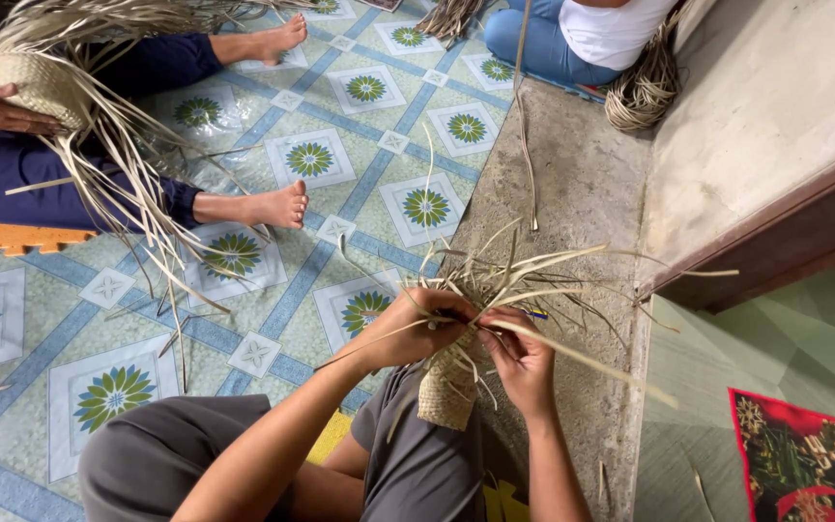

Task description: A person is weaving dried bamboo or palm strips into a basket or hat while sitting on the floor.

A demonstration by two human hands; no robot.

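- Woven straw basket [448, 391], small and half-made, stands upright on our lap above our grey trousers [161, 454], between our two hands, its loose straw strips [524, 266] fanning out from its open top.
- Our left hand [417, 327] is closed over strips at the basket's rim, fingers curled tightly around them.
- Our right hand [519, 360] pinches one long strip [587, 360] between thumb and fingers, just beside the left hand; the strip runs out to the lower right.
- Beneath us we see a patterned floor mat [340, 126] with green flower squares, bordered on the right by a bare concrete strip [582, 184] and a concrete step [765, 106].
- At upper left a seated person in dark blue [12, 164] holds a larger woven basket [36, 87] trailing long strips; bare feet rest on the mat.
- At the top a second person in a white shirt [611, 29] sits beside a coiled bundle of straw [645, 92].
- A red cloth [804, 459] lies at lower right.
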